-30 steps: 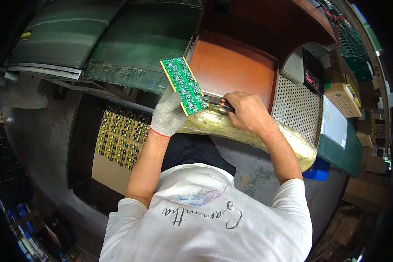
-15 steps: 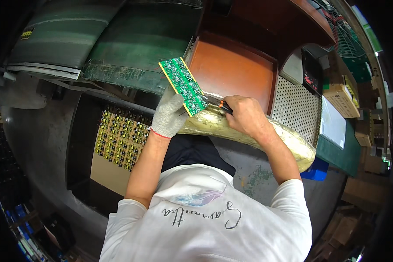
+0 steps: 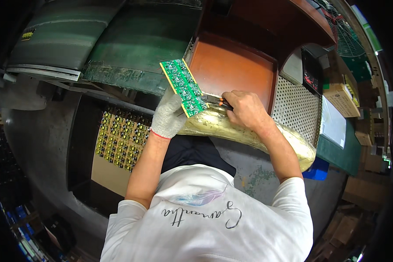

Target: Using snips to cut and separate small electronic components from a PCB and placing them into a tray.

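Note:
A green circuit board (image 3: 182, 83) with yellow edges and dense small parts is held up, tilted, by my left hand (image 3: 168, 113) in a pale knit glove with a red cuff. My gloved fingers grip its lower left edge; some are hidden behind the board. My bare right hand (image 3: 246, 109) is closed round the handles of dark cutting pliers (image 3: 214, 101) with orange marks. The jaws of the pliers are at the board's lower right edge; whether they bite on anything is too small to tell. Below both hands lies a long padded roll (image 3: 257, 135) wrapped in yellowish plastic film.
Beyond my hands is an orange-brown tray (image 3: 231, 65) with raised sides. Left of it runs a green belt (image 3: 139, 48). A dark bin (image 3: 78, 148) at lower left holds boards with yellow parts (image 3: 122, 135) on cardboard. Right are a perforated metal plate (image 3: 294, 105), a carton (image 3: 342, 98) and a fan (image 3: 342, 32).
My right hand and the pliers have shifted slightly, with the jaws still at the board's right edge. The board has moved down a little in my left hand's grip.

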Motion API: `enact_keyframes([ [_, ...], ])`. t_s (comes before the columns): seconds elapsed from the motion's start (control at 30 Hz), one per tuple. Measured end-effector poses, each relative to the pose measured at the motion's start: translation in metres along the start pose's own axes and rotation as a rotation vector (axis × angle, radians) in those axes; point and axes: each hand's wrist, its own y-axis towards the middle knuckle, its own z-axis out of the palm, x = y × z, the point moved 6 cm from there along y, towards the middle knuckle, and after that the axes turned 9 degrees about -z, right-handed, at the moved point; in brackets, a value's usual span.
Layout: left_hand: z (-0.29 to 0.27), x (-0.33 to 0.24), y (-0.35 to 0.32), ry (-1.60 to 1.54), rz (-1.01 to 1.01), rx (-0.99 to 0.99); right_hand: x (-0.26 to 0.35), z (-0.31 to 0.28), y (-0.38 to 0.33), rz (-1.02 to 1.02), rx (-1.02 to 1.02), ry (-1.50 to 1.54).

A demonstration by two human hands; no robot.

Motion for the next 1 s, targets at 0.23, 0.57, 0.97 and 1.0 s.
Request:
enact_keyframes([
  [0.23,-0.001,-0.001,0.001,0.005,-0.003,-0.031,0.005,-0.005,0.017,0.074,-0.107,0.028],
  [0.57,0.004,-0.003,0.0,0.089,-0.009,-0.044,-0.002,-0.007,0.024,0.092,0.025,-0.038],
  [0.97,-0.005,0.0,0.001,0.142,0.006,-0.051,0.01,-0.011,0.025,0.097,-0.048,-0.085],
  [1.0,-0.005,0.0,0.001,0.142,0.01,-0.048,0.007,-0.007,0.023,0.099,-0.03,-0.07],
])
